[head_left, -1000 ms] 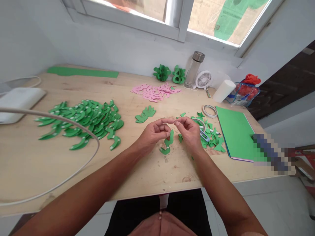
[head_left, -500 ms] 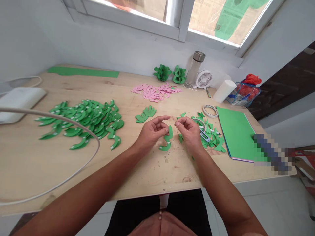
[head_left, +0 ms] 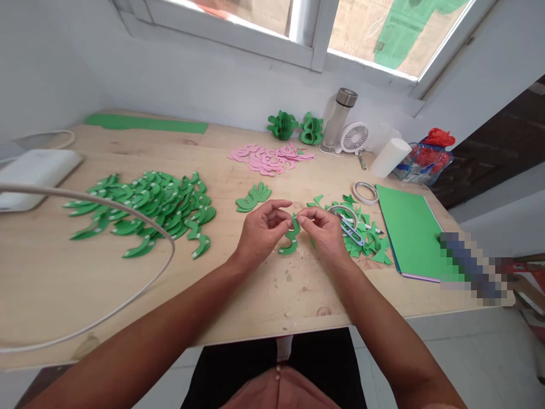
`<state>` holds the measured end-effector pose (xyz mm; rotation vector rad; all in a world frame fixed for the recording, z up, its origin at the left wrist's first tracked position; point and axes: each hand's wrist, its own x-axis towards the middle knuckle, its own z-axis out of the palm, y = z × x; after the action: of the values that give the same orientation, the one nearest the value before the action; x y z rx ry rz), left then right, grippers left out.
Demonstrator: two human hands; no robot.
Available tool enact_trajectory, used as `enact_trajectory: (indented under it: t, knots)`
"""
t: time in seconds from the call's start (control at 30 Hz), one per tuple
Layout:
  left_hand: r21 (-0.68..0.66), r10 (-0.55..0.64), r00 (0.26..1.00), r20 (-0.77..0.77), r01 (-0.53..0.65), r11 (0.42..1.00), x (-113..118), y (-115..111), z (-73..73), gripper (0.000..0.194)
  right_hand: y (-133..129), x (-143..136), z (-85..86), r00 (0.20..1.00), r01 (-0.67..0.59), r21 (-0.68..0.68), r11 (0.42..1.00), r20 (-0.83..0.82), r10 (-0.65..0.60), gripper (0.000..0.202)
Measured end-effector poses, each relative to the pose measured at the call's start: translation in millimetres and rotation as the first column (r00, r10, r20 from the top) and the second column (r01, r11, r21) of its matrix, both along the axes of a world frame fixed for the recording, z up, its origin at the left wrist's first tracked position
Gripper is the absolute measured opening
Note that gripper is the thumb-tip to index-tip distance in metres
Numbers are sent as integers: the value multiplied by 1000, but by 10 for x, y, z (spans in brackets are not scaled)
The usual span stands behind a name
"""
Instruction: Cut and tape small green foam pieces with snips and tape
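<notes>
A wavy green paper cutout with small white tape patches hangs upright over the table, pinched near its upper part by my left hand. My right hand is closed in a pinch at the cutout's pointed top, its fingertips touching the edge there. Just beyond my left hand lies a small stack of green leaf-like cutouts. Beside my right hand, a blue-handled craft knife and a tape roll rest among green paper scraps.
A large heap of green taped cutouts lies left, with a white cable arching in front. Pink cutouts, folded green paper shapes, a glass bottle and a small fan stand behind. Green sheets lie right.
My right hand has moved left, from apart to touching the top of the cutout. My left hand keeps its hold in nearly the same place.
</notes>
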<state>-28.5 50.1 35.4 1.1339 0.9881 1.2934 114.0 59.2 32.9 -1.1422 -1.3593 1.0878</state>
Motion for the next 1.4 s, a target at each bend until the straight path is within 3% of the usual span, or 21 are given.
enact_trajectory:
  t: [0.63,1.4]
  knots:
    - [5,0,1000,-10,0,1000,3,-10,-6,34,-11,-6,-14,996,13,-11,1000,83,-12,17]
    - [-5,-1,1000,6,1,1000,4,-20,22,37,-14,-1,-4,973,17,136,991,225,-47,9]
